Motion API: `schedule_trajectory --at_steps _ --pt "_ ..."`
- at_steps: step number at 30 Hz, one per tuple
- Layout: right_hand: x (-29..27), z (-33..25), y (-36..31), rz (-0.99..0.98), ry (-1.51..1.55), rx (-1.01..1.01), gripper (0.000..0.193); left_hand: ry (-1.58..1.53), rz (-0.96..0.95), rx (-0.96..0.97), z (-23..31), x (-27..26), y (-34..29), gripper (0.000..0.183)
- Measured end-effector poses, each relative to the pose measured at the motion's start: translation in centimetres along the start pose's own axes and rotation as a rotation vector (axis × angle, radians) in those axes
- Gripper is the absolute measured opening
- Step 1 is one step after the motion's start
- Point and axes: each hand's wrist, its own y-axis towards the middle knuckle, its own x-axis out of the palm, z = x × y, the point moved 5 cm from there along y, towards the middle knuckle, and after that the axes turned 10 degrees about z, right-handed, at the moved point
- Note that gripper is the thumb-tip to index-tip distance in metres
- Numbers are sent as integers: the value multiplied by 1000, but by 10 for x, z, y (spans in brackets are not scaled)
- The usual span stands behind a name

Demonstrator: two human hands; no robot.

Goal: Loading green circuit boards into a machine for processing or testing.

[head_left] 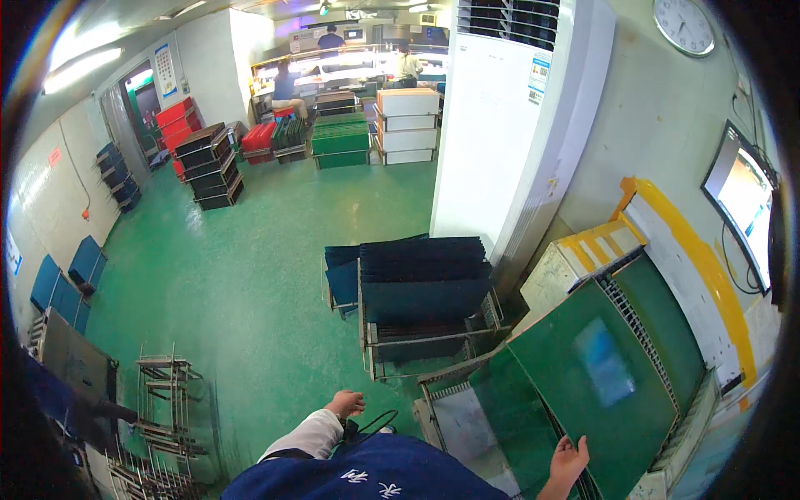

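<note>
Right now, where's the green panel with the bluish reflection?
The green panel is in the head view's lower right, the right hand at its left edge and dark blue boards to its upper left.

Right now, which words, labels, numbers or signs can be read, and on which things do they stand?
Garment: two white characters, large and clear, not copied here.
Clock: dial numerals, too small to read surely.
Sticker on the white cabinet: print too small.
Poster: rows of print, too small.
Screen: no legible text.
</note>
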Motion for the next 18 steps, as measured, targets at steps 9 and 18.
schedule_trajectory --at_steps 9,18 --pt "16 -6 -10 139 29 -29 19 2 -18 19 -2 -3 -3 31" --pt "9 -10 9 67 48 10 18 -98 -9 28 1 0 -11 24"
